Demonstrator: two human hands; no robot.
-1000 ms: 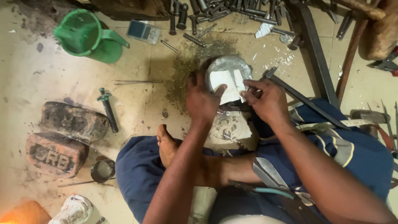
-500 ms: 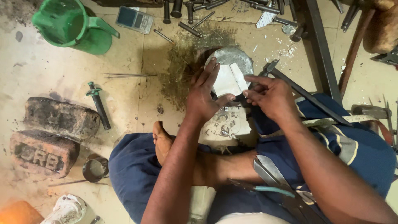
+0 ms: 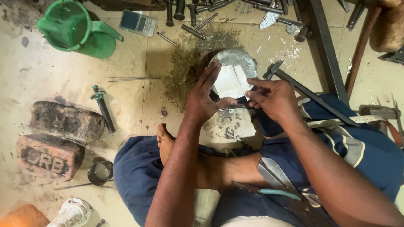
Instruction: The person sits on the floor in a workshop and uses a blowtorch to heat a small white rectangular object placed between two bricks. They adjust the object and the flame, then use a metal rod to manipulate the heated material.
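Gripping small metal piece (image 3: 230,110), left hand (image 3: 205,99), right hand (image 3: 269,98); detail unclear.

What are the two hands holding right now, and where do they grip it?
Both the left hand and the right hand pinch a small thin metal piece by its two ends, in front of a round metal block.

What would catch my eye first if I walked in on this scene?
Probably the two hands at the centre: the left hand and right hand pinch a small thin metal piece above a round grey block on the floor. Then the green jug at top left and two worn bricks at left.
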